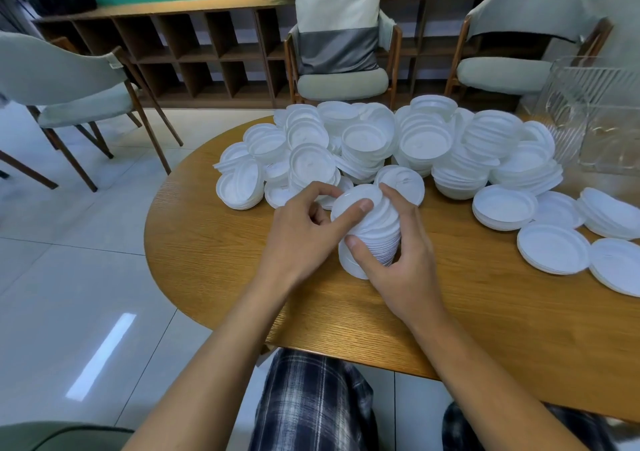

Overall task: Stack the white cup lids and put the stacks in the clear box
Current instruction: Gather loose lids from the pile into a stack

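– Over the near middle of the table (214, 277), in the head view, what do the 2 hands hold?
– Both grip 1 stack of white lids (375, 234). The left hand (304, 229) presses its thumb on the top lid, fingers curled behind. The right hand (401, 253) wraps the lower part, thumb in front. The stack leans; it is not upright.
– How to do this step well?
– I think: squeeze from both ends so the rims nest evenly, then carry it with 1 hand under and 1 on top.
– And the room for moving?
– The clear box (595, 118) stands at the far right, well apart from the hands. Between them lie the big loose pile (374, 139) and some flat short stacks (554, 248) near the right side. Lifting the stack over these seems safer than sliding it. The rounded near edge passes under both forearms, so I would not set the stack down close to it.
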The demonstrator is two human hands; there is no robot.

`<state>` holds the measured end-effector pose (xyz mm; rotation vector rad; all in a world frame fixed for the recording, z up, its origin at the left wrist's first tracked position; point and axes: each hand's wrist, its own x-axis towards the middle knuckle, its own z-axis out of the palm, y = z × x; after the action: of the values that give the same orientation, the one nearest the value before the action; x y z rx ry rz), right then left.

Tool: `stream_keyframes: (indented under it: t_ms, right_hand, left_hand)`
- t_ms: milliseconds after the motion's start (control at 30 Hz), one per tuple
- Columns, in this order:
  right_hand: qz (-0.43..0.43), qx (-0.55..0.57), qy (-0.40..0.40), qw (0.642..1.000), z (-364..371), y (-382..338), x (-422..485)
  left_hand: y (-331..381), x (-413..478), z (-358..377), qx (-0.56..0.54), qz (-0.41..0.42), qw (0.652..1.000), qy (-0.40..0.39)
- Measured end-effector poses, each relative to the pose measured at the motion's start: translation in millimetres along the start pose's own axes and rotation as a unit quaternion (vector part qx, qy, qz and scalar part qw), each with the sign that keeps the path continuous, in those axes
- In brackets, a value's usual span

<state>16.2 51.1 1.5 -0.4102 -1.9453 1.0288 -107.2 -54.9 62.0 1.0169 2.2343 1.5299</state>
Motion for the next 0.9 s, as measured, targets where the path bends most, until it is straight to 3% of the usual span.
stream_keyframes:
  t_ms: [167, 267, 333, 700, 900]
  right_hand:
    - [0.001, -0.001, 0.001, 1.000, 0, 0, 0]
    - [0.004, 0.000, 0.002, 1.000, 0, 0, 0]
    - [0.002, -0.001, 0.006, 1.000, 0, 0, 0]
    - [0.023, 0.037, -0.012, 0.999, 0, 4, -1]
    - [0.023, 0.041, -0.022, 0.999, -1, 2, -1]
  left_hand:
    - [0, 0, 1, 0.000, 0.012, 1.000, 0.000]
    - [-3, 3, -5, -0.097, 0.020, 0.988, -0.119]
    - [-4, 1, -9, -0.134, 0.039, 0.978, -0.152]
    - [4, -5, 13, -0.001, 0.068, 0.998, -0.002]
    - [-1, -6, 19, 0.012, 0.059, 0.998, 0.017]
